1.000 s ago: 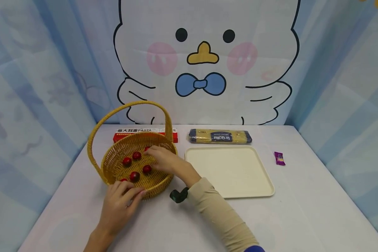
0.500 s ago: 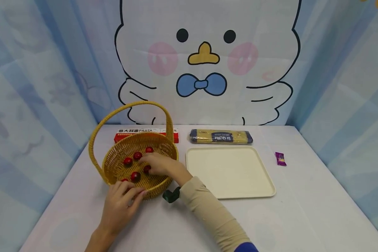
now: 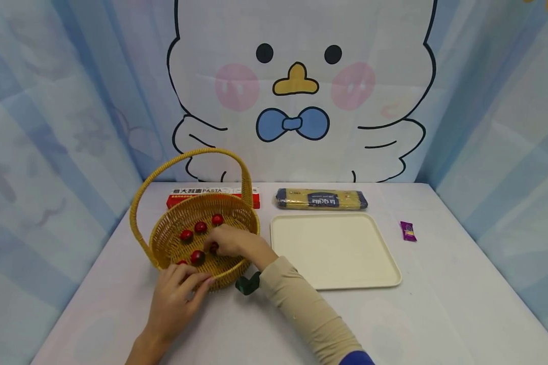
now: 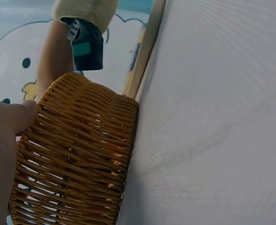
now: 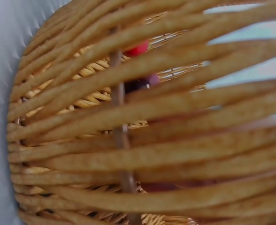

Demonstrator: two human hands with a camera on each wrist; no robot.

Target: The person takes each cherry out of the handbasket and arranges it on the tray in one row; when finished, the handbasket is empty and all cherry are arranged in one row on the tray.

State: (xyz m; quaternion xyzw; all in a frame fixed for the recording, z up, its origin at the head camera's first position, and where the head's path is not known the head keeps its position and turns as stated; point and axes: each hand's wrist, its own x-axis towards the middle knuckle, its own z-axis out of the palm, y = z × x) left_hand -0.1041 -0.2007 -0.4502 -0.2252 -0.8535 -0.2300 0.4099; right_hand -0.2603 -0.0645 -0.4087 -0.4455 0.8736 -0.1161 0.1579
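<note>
A yellow wicker basket (image 3: 228, 276) with a tall handle stands on the left of the table, with several small round dark red fruits (image 3: 200, 227) in it. My left hand (image 3: 175, 299) grips its near rim; the left wrist view shows the thumb (image 4: 23, 115) on the woven side. Inside the basket, my right hand (image 3: 230, 241) pinches one red fruit (image 3: 214, 248), its fingers partly covering it. Through the weave in the right wrist view, a red fruit (image 5: 138, 48) shows; the right fingers are mostly hidden there.
Right of the basket lies a cream tray (image 3: 335, 251). Behind it is a bag of pasta (image 3: 321, 198); a red and white pasta box (image 3: 178, 196) lies behind the basket. A small purple packet (image 3: 408, 231) sits far right. A dark device (image 3: 248, 284) is on the right wrist.
My right hand has moved from the far right fruit towards the nearer one, and its fingers have closed around it. The left hand stays on the basket rim.
</note>
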